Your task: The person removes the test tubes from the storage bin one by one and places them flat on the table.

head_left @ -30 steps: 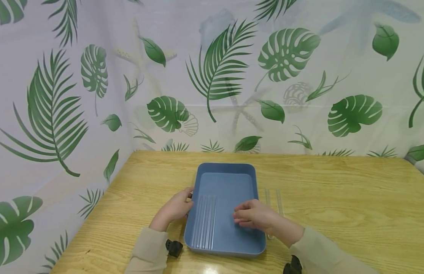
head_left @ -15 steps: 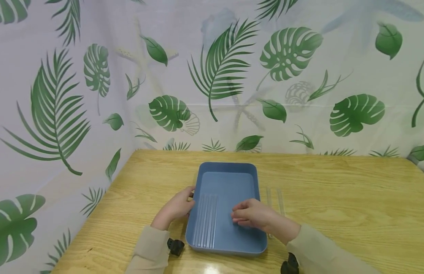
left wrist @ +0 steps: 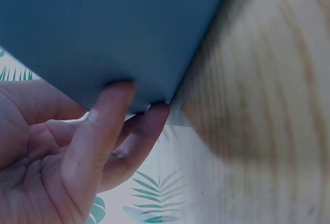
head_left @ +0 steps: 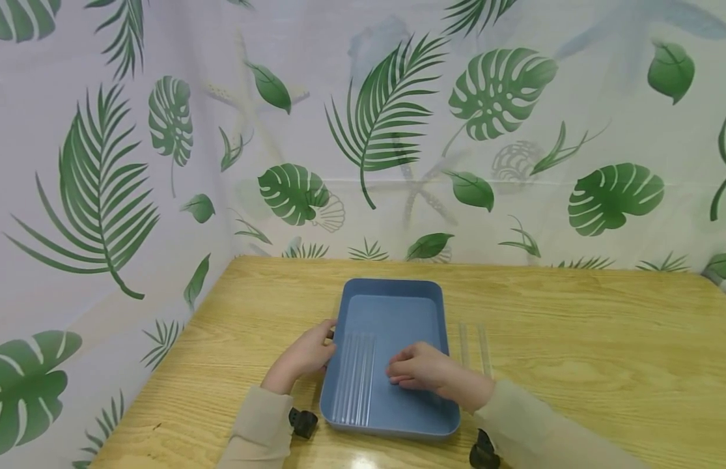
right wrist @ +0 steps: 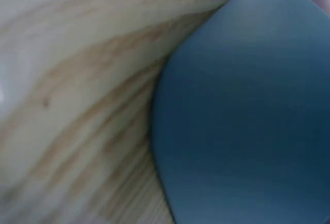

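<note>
A blue tray (head_left: 392, 286) lies lengthwise before me on the table. Several clear tubes (head_left: 353, 384), side by side, fill its left part near the front. My left hand (head_left: 304, 352) is at the tray's left wall; in the left wrist view its fingertips (left wrist: 121, 90) touch the outer side of that wall. Over the tray's right half hovers my right hand (head_left: 424, 368), fingers loosely bent, just right of the tubes, with nothing seen between them. That hand does not show in the right wrist view, where the tray's outer wall (right wrist: 242, 105) takes up the right half.
Two more clear tubes (head_left: 484, 348) lie on the wood-grain table (head_left: 585, 339) just right of the tray, partly covered by my right forearm. A leaf-printed cloth (head_left: 503, 163) hangs behind the table and along its left side.
My right hand has moved slightly left over the tray, closer to the tubes inside. The left hand keeps its place at the wall; the whole head view has shifted a little.
</note>
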{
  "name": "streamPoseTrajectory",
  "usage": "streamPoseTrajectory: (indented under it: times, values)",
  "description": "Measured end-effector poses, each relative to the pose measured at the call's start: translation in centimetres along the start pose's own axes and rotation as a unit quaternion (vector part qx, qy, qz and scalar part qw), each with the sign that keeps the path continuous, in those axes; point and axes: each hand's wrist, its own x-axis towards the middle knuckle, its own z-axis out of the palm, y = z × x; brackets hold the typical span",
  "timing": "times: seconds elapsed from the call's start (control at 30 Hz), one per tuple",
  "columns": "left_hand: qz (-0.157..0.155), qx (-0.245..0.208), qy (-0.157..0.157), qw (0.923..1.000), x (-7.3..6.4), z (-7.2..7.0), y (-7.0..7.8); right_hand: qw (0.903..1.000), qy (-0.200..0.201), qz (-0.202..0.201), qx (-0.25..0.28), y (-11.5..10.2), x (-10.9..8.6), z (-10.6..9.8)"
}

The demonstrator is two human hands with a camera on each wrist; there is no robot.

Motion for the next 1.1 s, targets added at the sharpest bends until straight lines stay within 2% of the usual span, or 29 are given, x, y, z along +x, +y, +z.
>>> streamPoseTrajectory:
  times: [0.3, 0.57, 1.1]
  values:
    - [-0.009, 0.003, -0.002, 1.0000, 0.0, -0.1, -0.1, 0.9997, 0.008, 0.003, -0.021, -0.5, 0.5, 1.3]
    - [-0.004, 0.011, -0.001, 0.9999, 0.0, -0.1, -0.2, 0.9996, 0.014, 0.005, -0.025, -0.7, 1.1, 2.3]
    - [-0.001, 0.010, 0.002, 0.9999, 0.1, -0.1, -0.2, 0.9989, 0.032, 0.004, -0.036, -0.7, 1.1, 2.9]
